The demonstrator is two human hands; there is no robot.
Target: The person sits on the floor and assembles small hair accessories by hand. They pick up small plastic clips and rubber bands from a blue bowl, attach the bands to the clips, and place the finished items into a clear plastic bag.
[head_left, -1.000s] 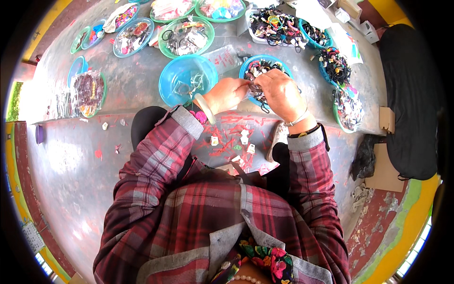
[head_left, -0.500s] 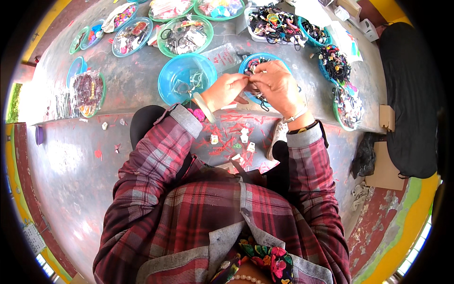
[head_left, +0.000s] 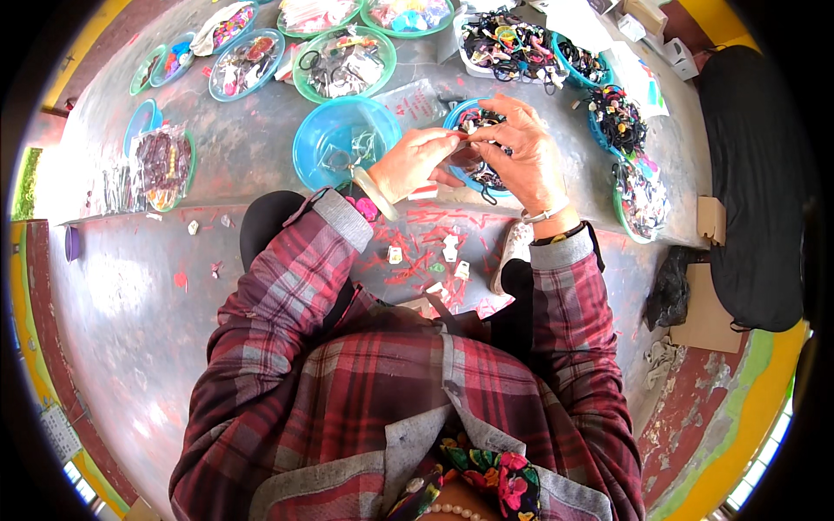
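My left hand (head_left: 415, 165) and my right hand (head_left: 524, 158) meet above a blue basin (head_left: 453, 115) of dark hair ties. Between my pinched fingertips is what looks like a small clear plastic bag (head_left: 465, 158) with a bit of red at its top edge. Its lower part is partly hidden by my left fingers, and its contents are too small to tell. Left of my hands stands another blue basin (head_left: 317, 143) holding a few clear packets (head_left: 363, 148). A flat clear bag (head_left: 408, 102) lies behind, between the two basins.
Across the raised ledge stand a green basin (head_left: 382, 78) of packets, a white tub (head_left: 473, 65) of hair ties and more colourful basins. Red strips (head_left: 417, 234) and white cards (head_left: 450, 250) litter the lower floor. A long black covered object (head_left: 751, 191) lies at right.
My right hand has opened out slightly, its fingers lifting and shifting up and right. More of the clear plastic and the red edge shows between the fingertips. My left hand stays nearly in place.
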